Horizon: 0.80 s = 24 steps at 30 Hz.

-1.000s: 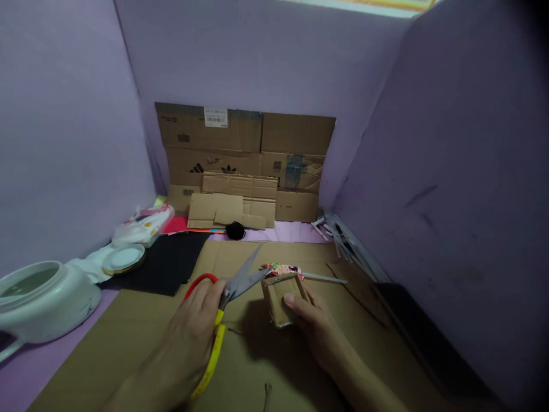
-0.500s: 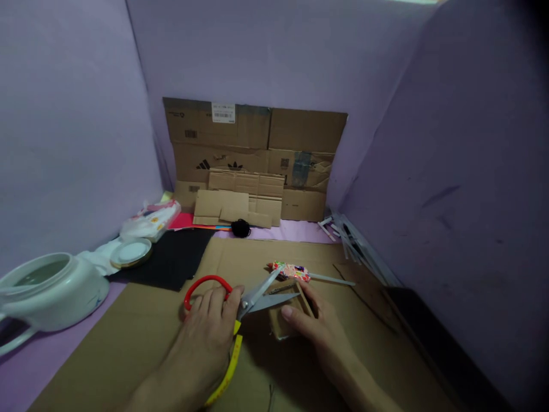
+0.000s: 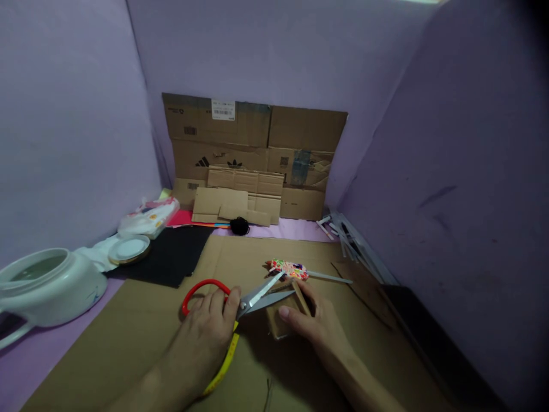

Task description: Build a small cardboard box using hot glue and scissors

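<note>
My left hand (image 3: 211, 320) is closed on a pair of scissors (image 3: 254, 300), which have one red handle loop and one with yellow tape. Their blades are parted, and the lower blade lies across the top of a small cardboard box (image 3: 278, 321). My right hand (image 3: 315, 320) grips this box, thumb on the near side and fingers behind the far wall. Just beyond the box lies a hot glue gun (image 3: 288, 269) with a patterned body and a pale glue stick (image 3: 330, 277) out of its back.
A white pot (image 3: 55, 289) stands at the left beside a round lid (image 3: 129, 249) and black sheets (image 3: 167, 257). Black yarn (image 3: 239, 226) lies before upright cardboard (image 3: 309, 131). Clear glue sticks (image 3: 358, 240) and a long dark object (image 3: 433, 343) are at the right.
The scissor blades have closed slightly, the lower blade rising a little. The box is tipped slightly more in my right hand. The whole view has shifted slightly.
</note>
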Each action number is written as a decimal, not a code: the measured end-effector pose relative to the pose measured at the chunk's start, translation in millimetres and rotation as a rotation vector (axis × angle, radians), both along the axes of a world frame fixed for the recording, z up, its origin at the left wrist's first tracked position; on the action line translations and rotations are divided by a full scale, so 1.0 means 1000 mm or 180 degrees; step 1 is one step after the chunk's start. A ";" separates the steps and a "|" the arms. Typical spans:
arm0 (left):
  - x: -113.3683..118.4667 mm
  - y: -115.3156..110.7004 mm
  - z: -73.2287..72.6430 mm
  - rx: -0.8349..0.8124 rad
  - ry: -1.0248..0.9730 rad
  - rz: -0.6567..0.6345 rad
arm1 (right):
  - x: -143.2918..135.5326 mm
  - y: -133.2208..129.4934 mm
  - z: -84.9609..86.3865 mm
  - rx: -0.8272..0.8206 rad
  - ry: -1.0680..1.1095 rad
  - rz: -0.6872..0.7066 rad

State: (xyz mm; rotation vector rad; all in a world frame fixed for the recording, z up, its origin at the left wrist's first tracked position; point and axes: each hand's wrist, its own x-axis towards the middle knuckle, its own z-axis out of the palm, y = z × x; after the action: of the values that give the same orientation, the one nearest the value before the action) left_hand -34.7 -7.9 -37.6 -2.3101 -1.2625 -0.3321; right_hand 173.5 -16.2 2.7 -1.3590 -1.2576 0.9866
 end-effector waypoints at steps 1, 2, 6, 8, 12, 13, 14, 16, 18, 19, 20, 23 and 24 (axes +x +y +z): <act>0.000 0.000 -0.001 -0.0001 0.0022 0.0008 | 0.000 0.000 0.000 -0.0005 0.0005 0.0011; 0.000 0.000 -0.002 0.0005 0.0017 0.0020 | 0.001 0.000 0.000 -0.0012 0.0023 0.0025; -0.001 0.000 -0.006 0.0029 0.0004 0.0054 | 0.003 0.001 -0.002 -0.0035 0.0018 0.0089; -0.001 0.001 -0.007 0.0043 0.0068 0.0034 | 0.003 0.001 -0.002 -0.0034 -0.0008 0.0129; -0.004 0.002 -0.007 0.0094 0.0088 -0.0108 | 0.002 0.001 -0.003 -0.0005 0.0067 0.0040; -0.004 0.003 -0.006 0.0109 0.0061 -0.0131 | 0.002 0.001 -0.003 -0.0011 0.0071 0.0026; -0.005 0.003 -0.006 0.0126 0.0027 -0.0166 | 0.001 0.001 -0.002 -0.0009 0.0059 0.0017; -0.006 0.005 -0.005 0.0199 -0.0081 -0.0231 | 0.001 0.001 -0.002 -0.0029 0.0067 0.0026; -0.006 0.006 -0.005 0.0289 -0.0206 -0.0409 | 0.001 0.000 -0.002 -0.0086 0.0187 0.0069; -0.007 0.007 -0.005 0.0308 -0.0265 -0.0513 | 0.001 0.000 -0.002 -0.0128 0.0273 0.0088; -0.007 0.007 -0.006 0.0299 -0.0333 -0.0603 | 0.001 -0.001 -0.002 -0.0166 0.0367 0.0106; -0.009 0.006 -0.006 0.0050 -0.0725 -0.0755 | 0.000 -0.002 -0.003 -0.0274 0.0721 0.0185; -0.010 0.006 -0.005 -0.0099 -0.0929 -0.0783 | 0.000 -0.002 -0.003 -0.0324 0.0909 0.0276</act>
State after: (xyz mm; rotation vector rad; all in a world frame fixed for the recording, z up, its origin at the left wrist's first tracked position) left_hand -44.6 -2.1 -42.9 -2.5158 -1.1163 -0.7623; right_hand 174.0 -17.9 -0.1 -1.1974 -1.0692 1.2714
